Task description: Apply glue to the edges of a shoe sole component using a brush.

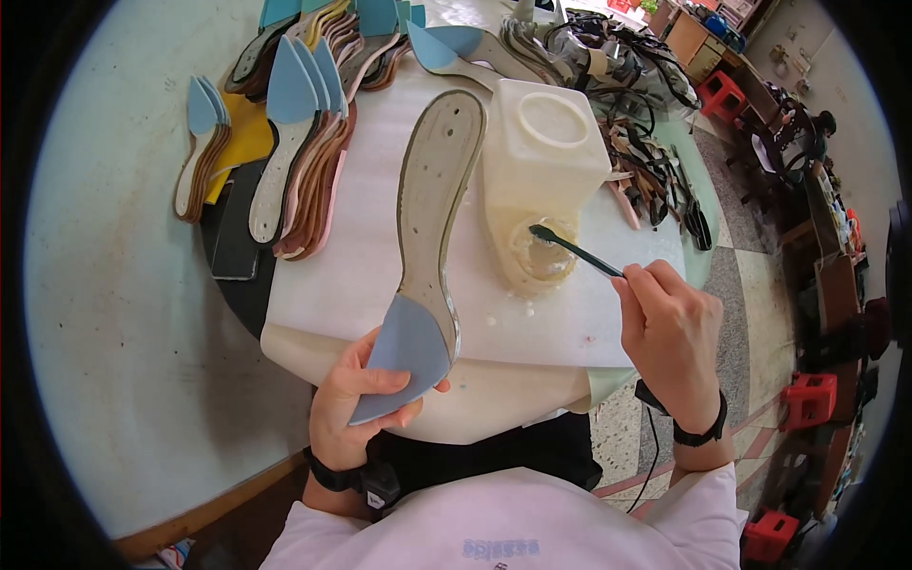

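My left hand grips a shoe insole by its pale blue toe end, thumb on top and fingers beneath. The grey heel end points away from me, above the white table covering. Between the fingers of my right hand is the handle of a slim dark green brush, which looks like a toothbrush. Its head is at the round opening in the near side of a whitish plastic jug. Pale, creamy, glue-like stuff coats the rim of that opening. Whether the bristles touch it, I cannot tell.
Stacked insoles with blue toes lie at the left, near a yellow sheet. More insoles are at the back. Dark straps and scraps heap at the back right, with a black-handled tool at the table's right edge.
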The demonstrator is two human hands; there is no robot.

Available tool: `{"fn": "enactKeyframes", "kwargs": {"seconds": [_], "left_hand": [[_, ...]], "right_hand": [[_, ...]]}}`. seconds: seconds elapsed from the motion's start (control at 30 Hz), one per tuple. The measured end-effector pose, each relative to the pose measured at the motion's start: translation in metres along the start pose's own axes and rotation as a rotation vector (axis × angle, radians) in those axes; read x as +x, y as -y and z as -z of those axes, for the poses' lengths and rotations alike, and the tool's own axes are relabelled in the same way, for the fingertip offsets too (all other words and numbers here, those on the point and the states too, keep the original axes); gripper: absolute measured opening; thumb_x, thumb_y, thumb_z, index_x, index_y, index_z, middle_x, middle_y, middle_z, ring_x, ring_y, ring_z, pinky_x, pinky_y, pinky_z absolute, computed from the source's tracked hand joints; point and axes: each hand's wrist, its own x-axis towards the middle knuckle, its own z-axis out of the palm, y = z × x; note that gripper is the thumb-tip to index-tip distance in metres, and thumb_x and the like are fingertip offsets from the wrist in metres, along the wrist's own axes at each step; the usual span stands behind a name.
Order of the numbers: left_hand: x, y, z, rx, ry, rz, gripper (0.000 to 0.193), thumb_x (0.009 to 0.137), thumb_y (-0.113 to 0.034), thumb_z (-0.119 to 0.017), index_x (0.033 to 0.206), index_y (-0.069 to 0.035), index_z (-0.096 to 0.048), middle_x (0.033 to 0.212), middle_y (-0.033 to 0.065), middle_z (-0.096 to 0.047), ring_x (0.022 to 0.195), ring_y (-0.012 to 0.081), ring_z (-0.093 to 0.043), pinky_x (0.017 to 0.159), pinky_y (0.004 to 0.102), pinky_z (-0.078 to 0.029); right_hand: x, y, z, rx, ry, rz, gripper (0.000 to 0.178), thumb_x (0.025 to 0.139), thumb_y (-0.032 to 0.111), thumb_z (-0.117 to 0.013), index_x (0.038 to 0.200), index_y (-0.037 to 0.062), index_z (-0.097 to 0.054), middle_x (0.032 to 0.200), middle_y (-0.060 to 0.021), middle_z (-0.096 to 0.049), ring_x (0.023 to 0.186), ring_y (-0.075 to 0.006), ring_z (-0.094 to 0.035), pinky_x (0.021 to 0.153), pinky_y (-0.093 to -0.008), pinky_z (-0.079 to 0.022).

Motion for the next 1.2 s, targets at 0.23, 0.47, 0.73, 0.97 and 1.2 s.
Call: {"fn": "enactKeyframes", "kwargs": {"seconds": [0.23, 0.47, 0.73, 0.97, 1.2], "left_hand": [[-0.005, -0.005, 0.006, -0.079, 0.059, 0.079, 0.041, 0.075, -0.004, -0.061, 0.114, 0.007, -0.048, 0.089, 0.0273, -0.061, 0.043, 0.0183, -0.052, 0.037, 0.0246, -0.037], [-0.005, -0.005, 0.006, -0.105, 0.083, 0.127, 0.042, 0.073, -0.002, -0.060, 0.112, 0.010, -0.048, 0.085, 0.0274, -0.061, 0.042, 0.0184, -0.053, 0.036, 0.0221, -0.036], [-0.003, -0.011, 0.034, -0.118, 0.259, 0.169, 0.046, 0.073, 0.002, -0.059, 0.116, 0.009, -0.046, 0.085, 0.0296, -0.061, 0.042, 0.0201, -0.055, 0.034, 0.0217, -0.037], [0.003, -0.020, 0.026, -0.016, 0.322, 0.233, 0.048, 0.072, -0.001, -0.061, 0.115, 0.011, -0.046, 0.082, 0.0272, -0.062, 0.043, 0.0187, -0.054, 0.035, 0.0208, -0.037], [0.009, -0.013, 0.010, 0.008, 0.215, 0.215, 0.041, 0.066, 0.000, -0.059, 0.102, 0.015, -0.047, 0.072, 0.0288, -0.060, 0.035, 0.0173, -0.046, 0.030, 0.0236, -0.033]], "right_hand": [[0.005, 0.003, 0.000, -0.024, 0.044, 0.007, 0.014, 0.081, 0.012, -0.062, 0.073, 0.0039, -0.055, 0.065, -0.0069, -0.050, 0.051, -0.0256, -0.054, 0.045, -0.0347, -0.039], [0.000, 0.000, 0.013, 0.068, -0.027, -0.027, 0.012, 0.081, 0.012, -0.063, 0.074, 0.0038, -0.057, 0.064, -0.0072, -0.049, 0.049, -0.0258, -0.053, 0.044, -0.0354, -0.039], [-0.019, -0.013, 0.008, 0.285, -0.107, -0.072, 0.007, 0.077, 0.007, -0.067, 0.081, 0.0030, -0.062, 0.067, -0.0064, -0.056, 0.048, -0.0251, -0.053, 0.043, -0.0315, -0.039], [-0.021, -0.031, 0.022, 0.762, -0.280, -0.238, 0.010, 0.079, 0.000, -0.065, 0.088, -0.0047, -0.065, 0.067, -0.0064, -0.057, 0.052, -0.0075, -0.045, 0.045, -0.0202, -0.032], [-0.012, -0.027, 0.030, 1.019, -0.378, -0.188, 0.014, 0.081, 0.002, -0.065, 0.091, -0.0068, -0.065, 0.077, -0.0100, -0.062, 0.058, -0.0083, -0.051, 0.049, -0.0189, -0.037]]}}
